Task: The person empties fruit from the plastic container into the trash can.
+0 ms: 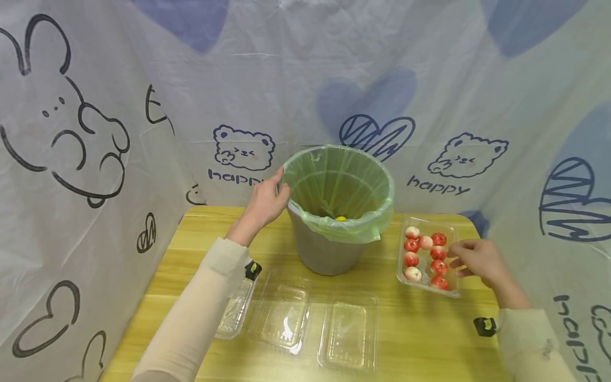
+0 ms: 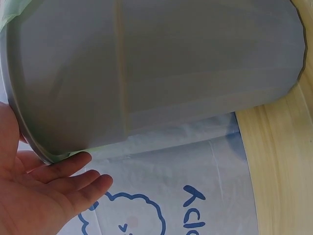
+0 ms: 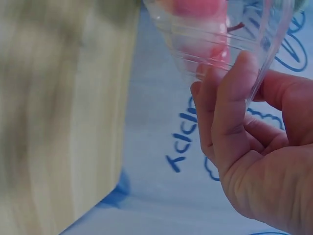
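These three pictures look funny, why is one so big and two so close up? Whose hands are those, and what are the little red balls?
No machine here: a person wears three cameras. The wide picture comes from the head, looking down at a yellow wooden table. The close-ups come from cameras on each wrist.

The left hand holds the rim of a grey bin lined with a green bag; the left wrist picture shows its fingers against the bin's wall.

The right hand grips the edge of a clear plastic tray. In it lie the little red and whitish balls, perhaps fruit or sweets; I cannot tell. The right wrist picture shows that tray pinched, rather blurred.

Three empty clear trays lie in front of the bin.
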`<action>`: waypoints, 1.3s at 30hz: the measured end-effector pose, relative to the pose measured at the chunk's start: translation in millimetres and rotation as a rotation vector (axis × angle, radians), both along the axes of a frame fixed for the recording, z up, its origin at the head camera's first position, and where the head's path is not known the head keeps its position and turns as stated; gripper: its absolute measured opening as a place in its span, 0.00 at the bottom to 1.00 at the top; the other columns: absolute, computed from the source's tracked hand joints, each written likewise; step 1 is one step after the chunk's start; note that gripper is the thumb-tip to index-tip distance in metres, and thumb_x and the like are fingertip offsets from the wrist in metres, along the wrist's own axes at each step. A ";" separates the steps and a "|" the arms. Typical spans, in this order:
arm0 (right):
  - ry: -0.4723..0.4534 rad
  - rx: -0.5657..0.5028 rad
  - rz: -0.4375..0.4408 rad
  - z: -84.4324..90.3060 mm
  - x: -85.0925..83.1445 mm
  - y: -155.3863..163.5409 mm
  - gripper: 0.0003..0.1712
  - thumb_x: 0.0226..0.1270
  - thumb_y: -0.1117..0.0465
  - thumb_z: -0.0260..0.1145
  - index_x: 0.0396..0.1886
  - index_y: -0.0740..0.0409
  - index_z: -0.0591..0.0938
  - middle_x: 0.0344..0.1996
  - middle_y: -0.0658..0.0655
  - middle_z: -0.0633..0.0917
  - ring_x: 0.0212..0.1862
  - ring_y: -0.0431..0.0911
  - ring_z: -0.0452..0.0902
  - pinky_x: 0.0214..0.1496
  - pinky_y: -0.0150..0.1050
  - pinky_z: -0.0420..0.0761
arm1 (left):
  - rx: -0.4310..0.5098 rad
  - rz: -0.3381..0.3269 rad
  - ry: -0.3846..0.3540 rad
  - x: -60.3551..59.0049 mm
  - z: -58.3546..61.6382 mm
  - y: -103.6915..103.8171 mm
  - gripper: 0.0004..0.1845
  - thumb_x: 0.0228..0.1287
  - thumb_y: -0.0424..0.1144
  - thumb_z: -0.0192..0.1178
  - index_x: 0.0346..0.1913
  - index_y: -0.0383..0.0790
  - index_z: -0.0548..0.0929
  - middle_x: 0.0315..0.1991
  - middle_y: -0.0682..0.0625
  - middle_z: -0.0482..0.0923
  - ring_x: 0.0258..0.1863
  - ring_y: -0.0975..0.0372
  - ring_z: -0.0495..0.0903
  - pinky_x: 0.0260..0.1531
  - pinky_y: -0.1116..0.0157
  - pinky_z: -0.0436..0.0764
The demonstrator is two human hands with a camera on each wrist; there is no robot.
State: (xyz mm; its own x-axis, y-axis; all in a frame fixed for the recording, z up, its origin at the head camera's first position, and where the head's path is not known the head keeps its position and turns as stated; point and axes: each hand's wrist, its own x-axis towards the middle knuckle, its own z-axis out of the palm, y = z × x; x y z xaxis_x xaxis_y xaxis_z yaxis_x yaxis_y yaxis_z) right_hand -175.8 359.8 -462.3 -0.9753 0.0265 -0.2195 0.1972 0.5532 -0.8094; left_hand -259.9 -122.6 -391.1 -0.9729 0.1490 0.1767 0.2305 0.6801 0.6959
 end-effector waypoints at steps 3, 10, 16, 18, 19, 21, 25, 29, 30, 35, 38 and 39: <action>0.024 -0.010 -0.031 12.0 -6.1 0.1 0.30 0.81 0.56 0.57 0.63 0.83 0.76 0.42 0.59 0.90 0.33 0.38 0.87 0.33 0.38 0.93 | -0.005 0.004 -0.001 0.6 -0.1 0.1 0.33 0.81 0.43 0.47 0.83 0.34 0.57 0.13 0.55 0.63 0.10 0.65 0.59 0.10 0.69 0.66; 0.071 -0.001 -0.108 41.0 -20.9 -3.5 0.30 0.80 0.52 0.61 0.61 0.79 0.78 0.34 0.45 0.85 0.31 0.35 0.82 0.33 0.37 0.93 | 0.001 0.011 0.000 1.5 1.4 0.4 0.34 0.81 0.43 0.47 0.83 0.35 0.58 0.13 0.55 0.65 0.10 0.64 0.59 0.11 0.68 0.68; 0.093 0.012 -0.166 73.3 -29.1 -3.7 0.33 0.80 0.50 0.61 0.64 0.78 0.76 0.31 0.42 0.81 0.28 0.35 0.81 0.33 0.36 0.92 | 0.010 0.006 0.006 1.3 1.7 0.6 0.33 0.81 0.43 0.47 0.82 0.33 0.58 0.12 0.55 0.64 0.10 0.64 0.59 0.11 0.68 0.67; 0.100 0.021 -0.173 82.7 -31.8 -3.8 0.33 0.80 0.50 0.61 0.65 0.78 0.75 0.30 0.42 0.81 0.27 0.36 0.82 0.32 0.36 0.92 | 0.008 0.009 0.013 0.9 1.6 0.7 0.33 0.80 0.43 0.47 0.82 0.33 0.59 0.12 0.55 0.63 0.10 0.64 0.59 0.11 0.68 0.67; 0.104 0.028 -0.173 86.9 -33.0 -4.0 0.33 0.80 0.51 0.61 0.65 0.78 0.75 0.30 0.43 0.81 0.26 0.36 0.82 0.32 0.36 0.92 | 0.007 0.011 0.015 0.9 1.8 0.7 0.33 0.80 0.43 0.47 0.82 0.33 0.59 0.12 0.55 0.63 0.10 0.64 0.59 0.11 0.67 0.67; 0.105 0.040 -0.175 94.3 -35.6 -4.7 0.33 0.79 0.50 0.61 0.66 0.78 0.75 0.32 0.45 0.82 0.27 0.36 0.83 0.33 0.35 0.92 | 0.009 0.013 0.015 0.6 2.1 0.7 0.33 0.80 0.43 0.47 0.82 0.33 0.59 0.12 0.56 0.62 0.10 0.64 0.59 0.11 0.68 0.67; 0.114 0.062 -0.174 105.6 -41.2 -8.0 0.33 0.79 0.50 0.61 0.66 0.76 0.76 0.36 0.46 0.82 0.30 0.35 0.83 0.35 0.35 0.92 | 0.016 0.008 0.012 0.1 2.6 0.8 0.33 0.80 0.42 0.47 0.82 0.33 0.59 0.12 0.56 0.64 0.10 0.64 0.59 0.10 0.68 0.66; 0.142 0.075 -0.174 115.6 -46.8 -14.4 0.32 0.78 0.50 0.61 0.65 0.75 0.78 0.41 0.53 0.83 0.31 0.34 0.84 0.35 0.36 0.93 | 0.018 0.005 0.003 0.1 2.4 0.8 0.33 0.81 0.43 0.47 0.82 0.33 0.59 0.13 0.55 0.66 0.10 0.64 0.60 0.10 0.69 0.66; 0.147 0.082 -0.174 118.4 -48.2 -16.8 0.32 0.79 0.49 0.61 0.65 0.74 0.78 0.43 0.55 0.83 0.31 0.34 0.84 0.35 0.36 0.93 | 0.018 0.005 -0.002 0.2 2.3 0.6 0.33 0.81 0.43 0.47 0.82 0.34 0.58 0.13 0.55 0.66 0.10 0.64 0.60 0.10 0.69 0.66; 0.171 0.104 -0.162 134.6 -56.2 -31.1 0.32 0.79 0.48 0.60 0.65 0.72 0.79 0.44 0.57 0.84 0.30 0.35 0.84 0.36 0.36 0.93 | 0.014 0.008 -0.009 0.5 1.2 0.4 0.34 0.81 0.43 0.47 0.82 0.34 0.58 0.13 0.55 0.66 0.10 0.64 0.60 0.10 0.69 0.66; 0.193 0.090 -0.155 144.3 -63.0 -40.9 0.31 0.79 0.49 0.60 0.64 0.72 0.79 0.40 0.52 0.85 0.29 0.36 0.84 0.35 0.35 0.92 | 0.010 0.010 -0.006 -0.1 0.2 0.7 0.34 0.80 0.43 0.47 0.82 0.34 0.58 0.13 0.55 0.65 0.10 0.64 0.60 0.10 0.69 0.66; 0.200 0.083 -0.152 147.1 -65.3 -44.7 0.31 0.79 0.49 0.60 0.64 0.72 0.79 0.40 0.52 0.85 0.29 0.36 0.84 0.35 0.35 0.92 | 0.011 0.011 -0.007 -0.2 0.2 0.9 0.34 0.80 0.43 0.47 0.83 0.34 0.58 0.13 0.55 0.65 0.10 0.64 0.60 0.10 0.69 0.67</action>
